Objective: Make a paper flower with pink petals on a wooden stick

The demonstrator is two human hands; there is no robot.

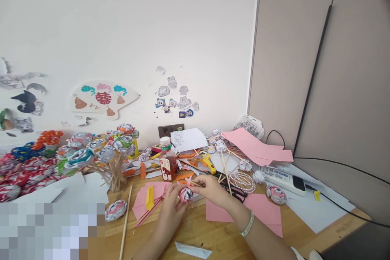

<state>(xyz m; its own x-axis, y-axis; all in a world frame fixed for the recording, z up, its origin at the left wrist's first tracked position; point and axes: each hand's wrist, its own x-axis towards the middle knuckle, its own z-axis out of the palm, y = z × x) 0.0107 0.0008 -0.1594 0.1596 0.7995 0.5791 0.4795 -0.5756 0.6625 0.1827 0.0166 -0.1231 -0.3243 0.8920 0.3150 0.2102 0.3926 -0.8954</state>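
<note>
Above the wooden table, a pink and white folded paper flower (186, 195) is held between my two hands. My left hand (171, 206) closes round its left side, thumb and fingers against the paper. From the right, my right hand (210, 189) pinches at the flower's edge, by what looks like a thin wooden stick; the fingers partly hide it. Left of my hands lies a stack of pink paper (142, 203) with a folded yellow strip (150, 198) on top. A folded pale blue paper strip (193, 250) lies near the front edge.
Behind my hands stands a drink bottle (166, 162). A yellow glue gun (209, 163) lies among paper scraps and sticks. Finished paper flowers (106, 152) crowd the left. A wooden stick (126, 223) and a loose flower (116, 210) lie nearby. At right are a power strip (284, 180) and cables.
</note>
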